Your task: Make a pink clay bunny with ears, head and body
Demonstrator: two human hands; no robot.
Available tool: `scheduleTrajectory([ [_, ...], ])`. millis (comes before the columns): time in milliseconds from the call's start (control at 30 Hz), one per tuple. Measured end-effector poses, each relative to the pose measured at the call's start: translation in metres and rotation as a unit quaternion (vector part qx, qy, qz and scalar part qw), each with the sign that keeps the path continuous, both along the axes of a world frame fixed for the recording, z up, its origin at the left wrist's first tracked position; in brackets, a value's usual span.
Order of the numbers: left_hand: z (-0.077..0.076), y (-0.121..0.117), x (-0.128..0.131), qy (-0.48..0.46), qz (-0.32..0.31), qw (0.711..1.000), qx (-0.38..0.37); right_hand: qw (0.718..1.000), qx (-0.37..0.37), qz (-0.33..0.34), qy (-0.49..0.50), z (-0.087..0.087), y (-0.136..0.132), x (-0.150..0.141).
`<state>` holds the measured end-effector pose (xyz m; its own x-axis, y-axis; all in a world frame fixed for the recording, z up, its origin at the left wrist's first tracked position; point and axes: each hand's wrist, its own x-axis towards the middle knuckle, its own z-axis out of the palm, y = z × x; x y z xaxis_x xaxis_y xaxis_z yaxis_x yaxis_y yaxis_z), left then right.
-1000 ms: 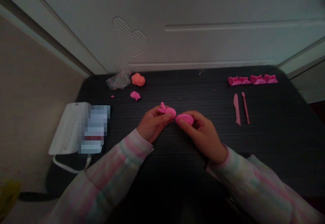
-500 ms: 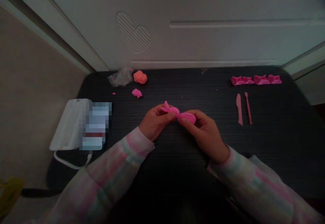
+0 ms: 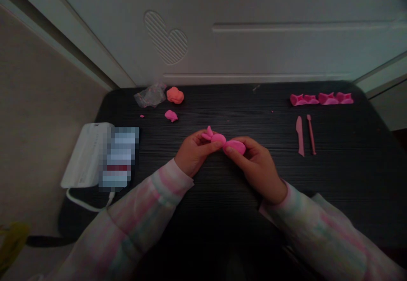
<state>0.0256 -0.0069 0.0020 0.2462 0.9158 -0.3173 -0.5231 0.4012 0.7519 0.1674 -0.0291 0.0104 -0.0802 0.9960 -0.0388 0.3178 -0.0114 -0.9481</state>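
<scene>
Above the middle of the dark table, my left hand (image 3: pixel 196 151) pinches a round pink clay head with two ears (image 3: pixel 218 139), much like a rabbit's; the ears point up and to the left. My right hand (image 3: pixel 259 166) grips an oval pink clay body (image 3: pixel 235 147) between thumb and fingers. The two clay pieces meet end to end, touching; whether they are stuck together I cannot tell. Beyond my left hand lie a small pink clay lump (image 3: pixel 171 116) and a larger orange clay lump (image 3: pixel 175 95).
A crumpled clear plastic wrapper (image 3: pixel 150 96) lies at the back left. Left are a white power bank (image 3: pixel 85 155), a phone (image 3: pixel 119 155) and a white cable (image 3: pixel 84 205). Right are a pink plastic knife (image 3: pixel 299 136), a thin pink stick tool (image 3: pixel 311 135) and pink molds (image 3: pixel 329 99).
Almost nothing differs. The clay head has shifted very slightly to the right against the body, and the camera view has moved a little.
</scene>
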Motion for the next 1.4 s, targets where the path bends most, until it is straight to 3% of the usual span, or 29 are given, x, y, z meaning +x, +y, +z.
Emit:
scheduleTrajectory([
  [900,-0.0023,-0.0019,0.0005,0.036,-0.014,0.999,0.007,1.000,0.012,-0.013,-0.008,0.0011,0.0004,-0.0024],
  [1133,0.0007,-0.0020,0.0026,-0.002,0.008,1.000,-0.018,1.000,0.020,-0.008,0.006,-0.0001,0.0005,-0.0011],
  [1400,0.0013,-0.0012,0.0020,-0.028,0.024,0.999,-0.012,0.998,-0.025,-0.016,0.056,0.0014,0.0014,-0.0020],
])
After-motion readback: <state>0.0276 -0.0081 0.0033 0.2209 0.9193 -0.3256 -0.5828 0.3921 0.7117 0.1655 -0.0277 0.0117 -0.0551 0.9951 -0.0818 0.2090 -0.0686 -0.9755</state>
